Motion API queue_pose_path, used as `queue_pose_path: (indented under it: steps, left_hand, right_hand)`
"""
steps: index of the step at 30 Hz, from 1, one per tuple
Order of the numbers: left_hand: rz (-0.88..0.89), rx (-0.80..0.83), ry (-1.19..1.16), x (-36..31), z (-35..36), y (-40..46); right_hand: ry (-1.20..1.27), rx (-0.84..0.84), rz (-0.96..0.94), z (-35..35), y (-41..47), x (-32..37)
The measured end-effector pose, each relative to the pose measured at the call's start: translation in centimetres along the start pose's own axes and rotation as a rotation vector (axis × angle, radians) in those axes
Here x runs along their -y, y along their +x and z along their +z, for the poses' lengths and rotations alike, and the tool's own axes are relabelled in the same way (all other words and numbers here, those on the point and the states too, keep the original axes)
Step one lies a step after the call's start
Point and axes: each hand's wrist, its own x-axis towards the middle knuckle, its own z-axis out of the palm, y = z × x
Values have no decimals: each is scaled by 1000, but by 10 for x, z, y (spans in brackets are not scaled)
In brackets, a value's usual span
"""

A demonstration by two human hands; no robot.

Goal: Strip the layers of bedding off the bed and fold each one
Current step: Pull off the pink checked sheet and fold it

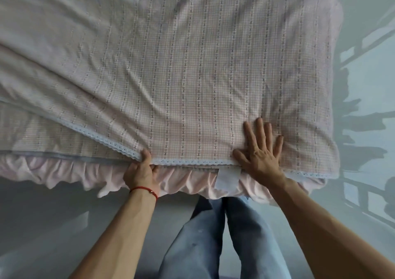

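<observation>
Folding step in hand: left hand [142, 172] pinches the pink checked lace-edged cotton sheet [192, 75] at its near hem, right hand [261, 150] presses flat, fingers spread; next move likely calls for aligning edges

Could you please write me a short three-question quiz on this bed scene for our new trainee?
1. True or false: the right hand lies flat with spread fingers on the checked cover.
2. What does the left hand grip? A) the white tag B) the lace edge of the cover C) the pink frill
3. Fill in: a red ___ sits on the left wrist.

Key: 1 true; 2 B; 3 bracelet.
</observation>
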Motion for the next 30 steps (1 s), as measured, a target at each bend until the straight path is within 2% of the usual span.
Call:
queue_pose_path:
  steps: [2, 5, 8, 10, 16, 22, 30]
  left_hand:
    - [19, 0, 45, 5, -3, 1]
    - [35, 17, 81, 10, -4, -4]
    - [42, 0, 105, 6, -6, -7]
    - [57, -8, 120, 1, -7, -10]
    - [64, -38, 213, -7, -4, -13]
    - [98, 36, 247, -14, -10, -17]
    - [23, 64, 282, -10, -7, 3]
  right_hand:
    - [-24, -21, -44, -2, -6, 1]
    - [-81, -142, -96, -5, -22, 10]
    - [-193, -228, -407, 4, -29, 37]
    - [-242, -231, -521, 13, -20, 54]
    - [-221, -91, -435, 12, -6, 66]
    - [-39, 145, -272, -6, 1, 67]
    - [-125, 99, -138, -4, 0, 84]
